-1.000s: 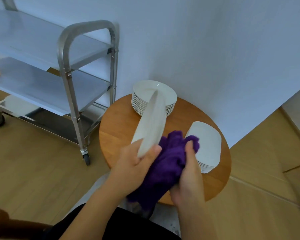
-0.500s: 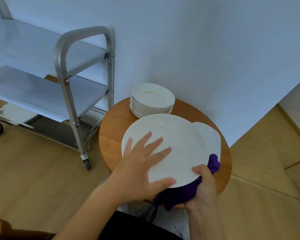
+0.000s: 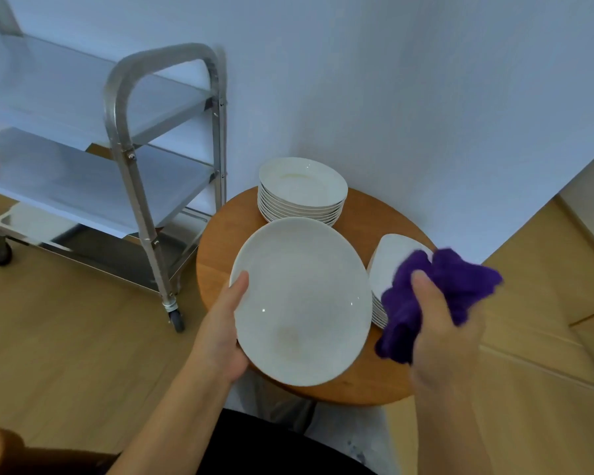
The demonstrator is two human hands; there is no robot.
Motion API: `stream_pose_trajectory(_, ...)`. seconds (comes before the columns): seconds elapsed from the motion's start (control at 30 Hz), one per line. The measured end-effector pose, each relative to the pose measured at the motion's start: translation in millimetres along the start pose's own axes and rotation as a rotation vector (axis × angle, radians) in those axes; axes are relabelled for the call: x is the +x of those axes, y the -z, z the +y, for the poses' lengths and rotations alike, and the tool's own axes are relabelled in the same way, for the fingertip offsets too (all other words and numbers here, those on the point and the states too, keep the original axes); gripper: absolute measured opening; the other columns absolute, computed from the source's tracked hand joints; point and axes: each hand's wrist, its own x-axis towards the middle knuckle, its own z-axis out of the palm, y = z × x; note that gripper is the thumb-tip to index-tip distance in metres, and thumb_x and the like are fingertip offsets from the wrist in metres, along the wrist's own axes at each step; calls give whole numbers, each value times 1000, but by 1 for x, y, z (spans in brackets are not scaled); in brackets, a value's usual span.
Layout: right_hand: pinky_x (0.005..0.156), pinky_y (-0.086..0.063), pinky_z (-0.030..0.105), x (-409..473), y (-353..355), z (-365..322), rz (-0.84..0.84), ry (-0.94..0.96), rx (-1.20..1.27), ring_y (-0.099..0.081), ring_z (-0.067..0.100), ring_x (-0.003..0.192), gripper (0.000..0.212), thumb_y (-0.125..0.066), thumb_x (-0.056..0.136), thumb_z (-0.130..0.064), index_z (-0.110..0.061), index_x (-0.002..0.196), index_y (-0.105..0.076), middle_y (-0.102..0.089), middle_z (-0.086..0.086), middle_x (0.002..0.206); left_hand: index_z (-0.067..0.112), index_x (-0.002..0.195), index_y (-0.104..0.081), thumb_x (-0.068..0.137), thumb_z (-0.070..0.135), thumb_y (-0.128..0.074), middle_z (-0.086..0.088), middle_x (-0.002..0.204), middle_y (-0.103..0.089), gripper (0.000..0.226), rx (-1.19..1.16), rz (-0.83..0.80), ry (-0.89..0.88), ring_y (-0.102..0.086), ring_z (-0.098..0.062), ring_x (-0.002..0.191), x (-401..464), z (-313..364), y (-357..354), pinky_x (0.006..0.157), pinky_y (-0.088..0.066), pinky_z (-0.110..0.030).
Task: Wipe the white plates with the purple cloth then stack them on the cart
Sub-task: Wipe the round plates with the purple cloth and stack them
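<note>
While my left hand [image 3: 222, 332] grips the round white plate [image 3: 300, 301] by one edge only, it could tip and slip; my right hand [image 3: 439, 323] clutches the bunched purple cloth [image 3: 436, 296]

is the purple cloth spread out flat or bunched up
Bunched up. The purple cloth is crumpled in the right hand, with folds sticking out above and below the fingers, clear of the plate.

Cart [image 3: 124, 138] left of table [image 3: 216, 269]; 2 plate stacks [image 3: 300, 190] on table, held plate [image 3: 300, 299] in front.
</note>
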Motion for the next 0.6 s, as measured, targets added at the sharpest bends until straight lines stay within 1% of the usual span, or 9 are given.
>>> stream_pose_trajectory(0.07, 62, -50, 10, 2, -25, 3, -169, 34, -175, -62, -2, 76, 33, -72, 73, -35, -49, 97, -56, -63, -18, 82, 25, 117, -58, 75, 40, -55, -4, 95, -74, 45, 11, -66, 12, -72, -25, 82, -2, -5, -1, 55, -57, -37)
stream_pose_trajectory(0.13, 72, -45, 4, 1, -52, 15, -302, 61, -418, -56, -6, 86, 45, -70, 81, -21, -48, 112, -50, -56, -26, 93, 19, 118, -60, 78, 39, -53, -9, 100, -73, 45, 14, -172, 7, -71, -26, 86, -5, -11, -6, 60, -57, -35)
stream_pose_trajectory(0.17, 78, -39, 3, -2, -63, 20, -355, 80, -501, -52, -8, 90, 50, -70, 82, -20, -44, 120, -48, -52, -30, 98, 16, 120, -60, 80, 39, -52, -11, 105, -72, 46, 31, -203, -10, -70, -27, 91, -5, -12, -8, 63, -57, -34)
stream_pose_trajectory(0.23, 88, -35, 8, -15, -75, 30, -497, 148, -594, -48, -7, 99, 56, -72, 80, -22, -39, 128, -47, -50, -27, 112, 14, 123, -59, 83, 37, -51, -14, 109, -70, 47, 54, -221, -58, -68, -28, 96, -4, -12, -10, 68, -57, -33)
stream_pose_trajectory(0.33, 99, -42, 21, -37, -76, 40, -808, 332, -621, -51, -1, 106, 47, -67, 77, -26, -36, 121, -54, -58, -14, 117, 9, 111, -66, 79, 36, -55, -16, 96, -72, 43, -39, -179, -39, -71, -27, 84, 0, -6, -1, 63, -57, -33)
stream_pose_trajectory(0.4, 94, -48, 25, -46, -69, 44, -990, 281, -596, -55, 0, 101, 42, -67, 75, -27, -38, 114, -54, -61, -15, 109, 10, 108, -65, 77, 39, -57, -15, 90, -73, 43, -94, -134, 7, -72, -27, 77, 5, -2, 7, 57, -57, -34)
stream_pose_trajectory(0.47, 87, -51, 29, -44, -54, 44, -1106, 115, -594, -59, 4, 94, 42, -69, 72, -23, -39, 108, -54, -64, -14, 102, 14, 110, -61, 76, 41, -56, -14, 94, -74, 44, -126, -106, 10, -72, -30, 79, 10, 2, 11, 56, -58, -39)
stream_pose_trajectory(0.53, 80, -53, 34, -32, -36, 39, -1125, -7, -662, -61, 8, 85, 30, -68, 70, -23, -33, 97, -58, -66, -10, 91, 17, 113, -61, 77, 40, -54, -11, 101, -73, 44, -120, -103, -29, -71, -30, 85, 16, 7, 14, 59, -58, -41)
stream_pose_trajectory(0.6, 70, -52, 36, -11, -18, 30, -1109, -110, -869, -60, 11, 72, 15, -64, 68, -24, -27, 80, -57, -63, -7, 76, 22, 122, -57, 79, 41, -53, -7, 109, -71, 47, -57, -61, -57, -69, -29, 95, 23, 11, 17, 67, -57, -43)
